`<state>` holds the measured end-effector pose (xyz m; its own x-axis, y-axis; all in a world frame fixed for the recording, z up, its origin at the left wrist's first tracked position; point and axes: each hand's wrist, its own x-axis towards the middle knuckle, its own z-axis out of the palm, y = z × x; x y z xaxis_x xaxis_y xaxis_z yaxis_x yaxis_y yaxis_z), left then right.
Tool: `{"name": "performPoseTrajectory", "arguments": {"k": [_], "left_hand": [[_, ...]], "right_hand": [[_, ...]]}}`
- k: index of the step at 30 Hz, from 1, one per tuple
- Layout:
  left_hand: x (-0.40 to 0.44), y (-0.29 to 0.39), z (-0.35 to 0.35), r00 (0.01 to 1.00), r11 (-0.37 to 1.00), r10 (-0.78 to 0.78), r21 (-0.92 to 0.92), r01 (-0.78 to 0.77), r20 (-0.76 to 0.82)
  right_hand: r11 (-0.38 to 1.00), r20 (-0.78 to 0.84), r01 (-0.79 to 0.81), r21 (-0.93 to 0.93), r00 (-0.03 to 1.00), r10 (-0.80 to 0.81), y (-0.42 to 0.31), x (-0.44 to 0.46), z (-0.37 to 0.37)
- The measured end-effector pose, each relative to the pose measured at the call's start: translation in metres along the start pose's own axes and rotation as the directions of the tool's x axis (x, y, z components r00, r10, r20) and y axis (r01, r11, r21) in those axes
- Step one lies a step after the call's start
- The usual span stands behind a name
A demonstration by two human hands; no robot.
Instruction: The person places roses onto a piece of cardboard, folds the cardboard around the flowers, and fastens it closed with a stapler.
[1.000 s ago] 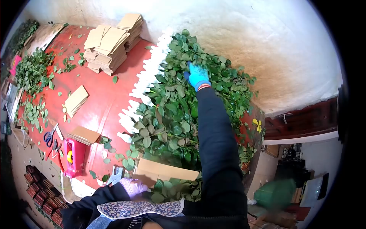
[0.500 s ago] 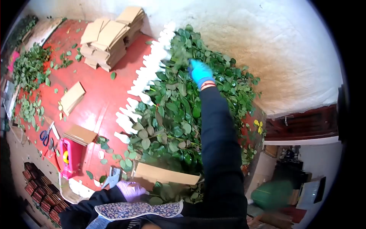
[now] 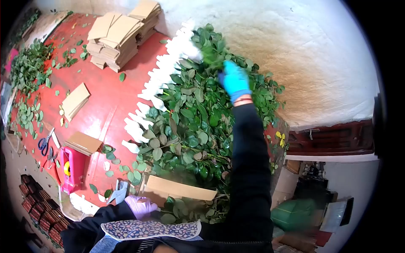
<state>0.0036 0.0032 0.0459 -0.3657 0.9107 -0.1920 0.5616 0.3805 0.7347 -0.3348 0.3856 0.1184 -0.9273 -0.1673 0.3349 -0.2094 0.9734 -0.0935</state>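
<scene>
My right hand [image 3: 235, 80], in a blue glove, reaches far over the leafy pile and is closed around a leafy stem, blurred by motion. That stem's white-sleeved head [image 3: 193, 54] points left over the row. Leafy stems [image 3: 202, 114] lie heaped below my hand, with their white-wrapped heads [image 3: 156, 82] lined up along the left side. My left hand [image 3: 141, 207], in a lilac glove, rests low by a cardboard piece [image 3: 179, 188]; its fingers curl, and whatever they hold is hidden.
Stacked cardboard [image 3: 114, 38] stands at the back of the red table [image 3: 103, 95]. Nearer are a pink tape dispenser [image 3: 71, 170], scissors [image 3: 44, 144], red-handled pliers [image 3: 51, 158] and a stapler-like tool [image 3: 119, 192]. A wall rises behind the leaves.
My right hand has moved right, drawing a leafy stem and its white head up off the pile. My left hand stays low near the cardboard. The view has shifted slightly.
</scene>
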Motion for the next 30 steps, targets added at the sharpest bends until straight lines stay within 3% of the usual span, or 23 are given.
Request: {"name": "performPoseTrajectory", "arguments": {"k": [1, 3, 5, 6, 7, 10, 11, 13, 14, 15, 17, 18, 19, 21, 23, 25, 27, 30], "left_hand": [[0.000, 0.001, -0.003, 0.999, 1.000, -0.018, 0.007, 0.017, 0.032], [-0.005, -0.007, 0.013, 0.997, 1.000, 0.027, -0.002, -0.027, -0.074], [-0.005, -0.008, 0.009, 0.998, 0.997, 0.033, -0.062, -0.037, -0.060], [-0.005, -0.004, 0.006, 0.991, 0.978, -0.040, -0.208, 0.014, -0.124], [-0.005, -0.006, 0.008, 0.990, 0.977, -0.049, -0.214, 0.020, -0.133], [-0.005, -0.014, 0.026, 0.989, 0.993, -0.007, -0.114, -0.010, -0.150], [-0.004, -0.013, 0.030, 0.987, 0.992, 0.001, -0.123, -0.021, -0.162], [-0.001, -0.004, 0.006, 1.000, 0.999, -0.021, -0.034, 0.021, -0.010], [-0.001, -0.001, 0.000, 0.994, 0.996, 0.021, -0.088, -0.031, -0.106], [0.000, -0.001, 0.000, 0.994, 0.995, 0.037, -0.086, -0.046, -0.106], [-0.002, -0.003, 0.002, 0.996, 0.996, 0.043, -0.068, -0.048, -0.073], [-0.001, -0.001, 0.000, 0.994, 0.998, 0.061, -0.006, -0.062, -0.093], [-0.003, 0.001, -0.002, 1.000, 0.996, 0.010, -0.087, -0.010, -0.009], [-0.004, 0.006, -0.009, 0.999, 0.998, -0.034, -0.042, 0.036, 0.042], [-0.005, 0.012, -0.009, 0.997, 0.996, -0.075, 0.042, 0.075, 0.012], [-0.009, 0.013, -0.010, 0.994, 0.999, -0.010, 0.048, 0.015, -0.105], [-0.010, 0.018, -0.014, 0.994, 0.997, -0.055, 0.040, 0.059, -0.090], [-0.010, 0.012, -0.007, 0.993, 0.998, -0.041, 0.032, 0.044, -0.108]], "right_hand": [[0.975, 0.234, -0.062, -0.215, 0.966, 0.114, 0.005, -0.001, 0.022], [0.972, 0.345, -0.125, -0.197, 0.919, 0.188, 0.020, 0.002, 0.070], [0.961, 0.449, -0.153, -0.231, 0.859, 0.245, 0.034, 0.005, 0.099], [0.951, 0.485, -0.135, -0.279, 0.835, 0.260, 0.035, 0.008, 0.102], [0.956, 0.480, -0.115, -0.268, 0.845, 0.236, 0.030, 0.012, 0.091], [0.972, 0.372, -0.059, -0.225, 0.917, 0.142, 0.031, 0.004, 0.059], [0.986, 0.255, -0.061, -0.156, 0.962, 0.100, 0.035, -0.008, 0.045], [0.981, 0.151, -0.070, -0.181, 0.984, 0.099, 0.047, -0.027, 0.020], [0.997, 0.011, -0.036, -0.068, 0.999, 0.036, 0.058, -0.038, 0.011], [0.996, -0.099, -0.011, 0.085, 0.995, 0.019, 0.063, -0.048, -0.001], [0.966, -0.178, -0.139, 0.216, 0.968, 0.180, 0.066, -0.068, -0.020], [0.966, -0.179, -0.148, 0.210, 0.966, 0.187, 0.069, -0.075, -0.030], [0.981, -0.085, -0.191, -0.027, 0.978, 0.188, 0.073, -0.082, -0.038], [0.943, 0.009, -0.203, -0.264, 0.977, 0.213, 0.073, -0.086, -0.045], [0.997, -0.062, 0.014, 0.079, 0.998, -0.009, 0.060, -0.085, -0.036], [0.989, 0.173, -0.081, 0.125, 0.983, 0.059, 0.039, -0.096, -0.020], [0.996, 0.469, 0.054, -0.072, 0.883, -0.015, 0.013, -0.100, -0.007], [0.975, 0.607, 0.193, -0.109, 0.789, -0.089, 0.000, -0.116, 0.023]]}}
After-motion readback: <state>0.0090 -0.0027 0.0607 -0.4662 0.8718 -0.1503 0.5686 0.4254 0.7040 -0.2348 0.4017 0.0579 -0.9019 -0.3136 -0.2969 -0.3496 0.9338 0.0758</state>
